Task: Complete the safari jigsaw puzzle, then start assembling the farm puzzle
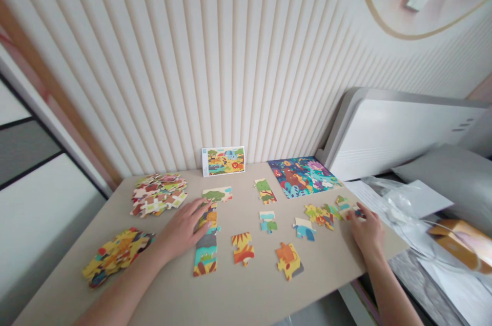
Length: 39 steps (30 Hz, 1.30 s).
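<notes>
My left hand (183, 228) lies flat with fingers stretched out on a column of joined puzzle pieces (206, 250) near the table's middle. My right hand (367, 230) rests at the right edge, its fingers closed on a small puzzle piece (358, 211) beside a loose cluster of pieces (321, 215). Separate joined groups lie between my hands: an orange one (243, 248), a yellow-orange one (289, 260), a blue one (305, 228) and a small teal one (268, 221). A reference picture card (223, 160) leans on the wall.
Two heaps of loose pieces sit at the left, a pale one (158, 194) and a yellow one (115, 254). A finished blue puzzle (303, 176) lies at the back right. A white appliance (403, 134), plastic wrap (395, 208) and an orange box (461, 244) crowd the right side.
</notes>
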Each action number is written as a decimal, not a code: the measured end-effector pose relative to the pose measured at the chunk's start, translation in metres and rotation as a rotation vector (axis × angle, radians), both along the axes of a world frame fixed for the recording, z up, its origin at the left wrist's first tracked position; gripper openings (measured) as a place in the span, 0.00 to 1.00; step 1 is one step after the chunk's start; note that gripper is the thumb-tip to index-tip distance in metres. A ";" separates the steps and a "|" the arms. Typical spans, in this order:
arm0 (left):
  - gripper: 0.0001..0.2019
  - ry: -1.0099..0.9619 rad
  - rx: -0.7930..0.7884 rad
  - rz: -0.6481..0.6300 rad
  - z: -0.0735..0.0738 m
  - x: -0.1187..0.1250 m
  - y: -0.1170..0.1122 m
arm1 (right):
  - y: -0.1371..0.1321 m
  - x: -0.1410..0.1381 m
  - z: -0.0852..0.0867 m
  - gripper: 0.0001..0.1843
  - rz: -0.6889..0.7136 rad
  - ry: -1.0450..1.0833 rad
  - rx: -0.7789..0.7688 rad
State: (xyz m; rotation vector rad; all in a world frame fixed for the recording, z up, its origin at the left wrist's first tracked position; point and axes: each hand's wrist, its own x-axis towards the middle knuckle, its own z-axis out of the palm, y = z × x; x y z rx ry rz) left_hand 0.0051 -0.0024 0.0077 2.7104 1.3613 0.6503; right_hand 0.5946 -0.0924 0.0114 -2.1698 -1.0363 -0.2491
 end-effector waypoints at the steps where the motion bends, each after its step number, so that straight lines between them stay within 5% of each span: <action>1: 0.26 -0.003 0.002 0.004 0.001 0.001 -0.001 | 0.000 -0.003 0.004 0.34 0.037 0.046 0.071; 4: 0.26 -0.004 0.003 0.021 0.001 0.002 -0.002 | 0.004 -0.032 0.022 0.34 0.201 0.256 0.162; 7: 0.26 0.012 -0.006 0.034 0.000 0.002 -0.003 | 0.019 -0.089 0.042 0.35 0.478 0.531 0.178; 12: 0.25 0.003 0.000 0.029 0.005 0.003 -0.004 | 0.071 -0.200 0.052 0.27 0.906 0.712 -0.044; 18: 0.25 0.004 0.001 0.029 0.012 0.005 -0.008 | 0.144 -0.278 0.038 0.18 0.967 0.984 -0.210; 27: 0.25 -0.021 -0.012 0.028 0.013 0.006 -0.009 | 0.168 -0.304 0.012 0.16 0.925 0.798 -0.188; 39: 0.25 -0.006 -0.022 0.041 0.016 0.007 -0.011 | 0.155 -0.312 0.021 0.17 0.868 0.117 -0.226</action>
